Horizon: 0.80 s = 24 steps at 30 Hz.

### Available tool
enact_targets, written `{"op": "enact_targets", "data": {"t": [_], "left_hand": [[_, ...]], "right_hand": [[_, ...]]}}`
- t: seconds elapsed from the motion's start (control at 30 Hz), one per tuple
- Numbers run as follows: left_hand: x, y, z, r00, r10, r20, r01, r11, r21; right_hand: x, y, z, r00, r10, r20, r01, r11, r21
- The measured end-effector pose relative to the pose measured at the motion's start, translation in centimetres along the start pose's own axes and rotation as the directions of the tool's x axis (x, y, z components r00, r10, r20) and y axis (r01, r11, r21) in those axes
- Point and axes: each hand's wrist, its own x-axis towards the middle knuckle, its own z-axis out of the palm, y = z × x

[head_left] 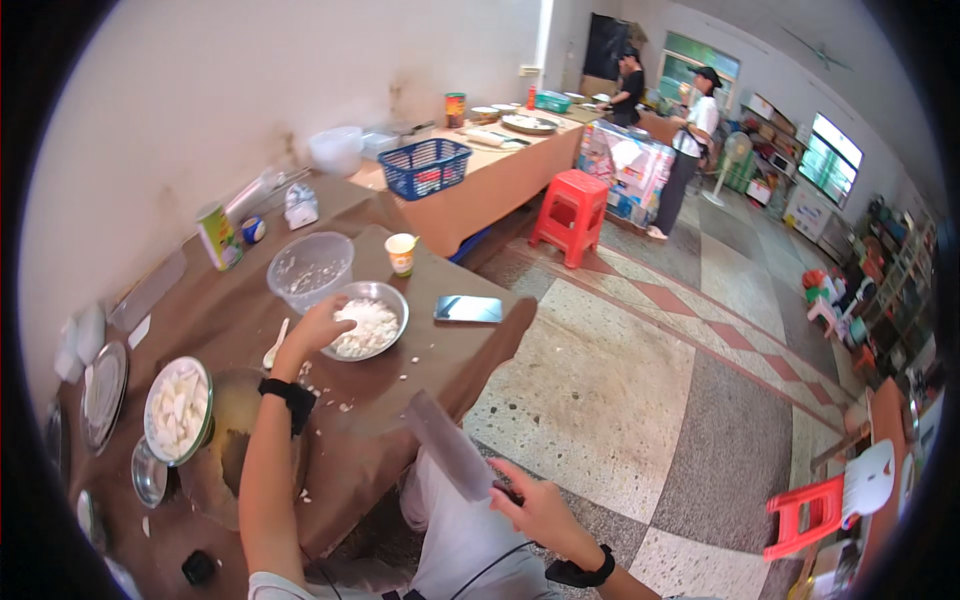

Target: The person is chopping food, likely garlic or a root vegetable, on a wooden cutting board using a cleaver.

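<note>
My left hand (318, 326) reaches over the near left rim of a metal bowl (403, 300) filled with small white diced pieces (368, 328). Its fingers are curved and slightly apart at the pieces, with nothing visible held in them. In my right hand (530, 505) is the handle of a cleaver (447, 447), its broad blade pointing up and left past the table's edge, above my lap. A round chopping board (235, 400) lies partly behind my left forearm. Beside it stands a bowl of larger white chunks (180, 412). A clear plastic tub (312, 268) with white bits touches or nearly touches the metal bowl.
Around the bowls are a white spoon (276, 343), a paper cup (401, 255), a phone (468, 309) and a green can (219, 238). Beyond are a blue basket (425, 168) and a red stool (572, 215). Two people (693, 135) stand farther back.
</note>
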Motion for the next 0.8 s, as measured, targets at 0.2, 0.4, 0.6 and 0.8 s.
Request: {"op": "enact_targets", "data": {"t": [0.2, 0.4, 0.6, 0.8], "left_hand": [[-16.4, -1.5, -8.7, 0.987, -0.122, 0.103, 0.106, 0.983, 0.147], [-31.7, -8.9, -6.6, 0.962, -0.212, -0.174, 0.219, 0.976, 0.020], [-32.8, -7.3, -5.6, 0.948, -0.198, -0.249, 0.230, 0.968, 0.103], [-32.2, -7.6, -5.6, 0.956, -0.269, -0.120, 0.268, 0.963, -0.026]], "right_hand": [[0.9, 0.4, 1.0, 0.985, 0.160, 0.060, -0.169, 0.965, 0.203], [5.0, -3.7, 7.4, 0.976, -0.036, 0.216, -0.015, 0.973, 0.229], [7.7, -7.9, 13.9, 0.943, -0.159, 0.293, 0.105, 0.976, 0.192], [11.1, -8.4, 17.4, 0.897, -0.374, 0.235, 0.411, 0.902, -0.131]]}}
